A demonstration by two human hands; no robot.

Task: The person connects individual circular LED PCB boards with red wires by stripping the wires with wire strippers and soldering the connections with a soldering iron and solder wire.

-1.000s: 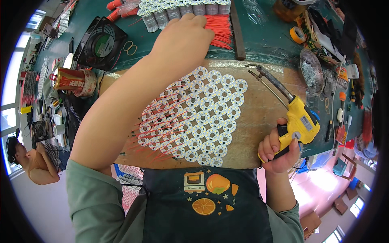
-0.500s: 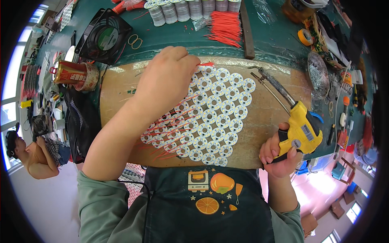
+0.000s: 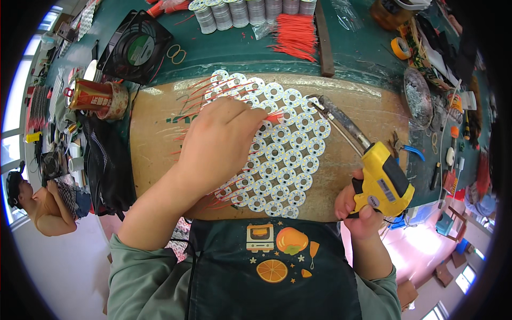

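A panel of joined round white LED boards lies on a brown work board. Thin red wires run from several of the boards at its left side. My left hand is over the panel, fingers pinched on a small bunch of red wires whose ends stick out to the right. It hides part of the panel beneath. My right hand is wrapped round the grip of a yellow and black soldering gun. The gun's dark tip points up-left, near the panel's upper right boards.
Stacks of round boards and a pile of red wires stand at the back, beside a dark bar. A black fan and a can are left. Right are a metal dish, blue-handled pliers and orange tape.
My left hand has moved down toward me with the red wires, uncovering the panel's upper left boards. The soldering gun has shifted left, its tip now by the panel's upper right.
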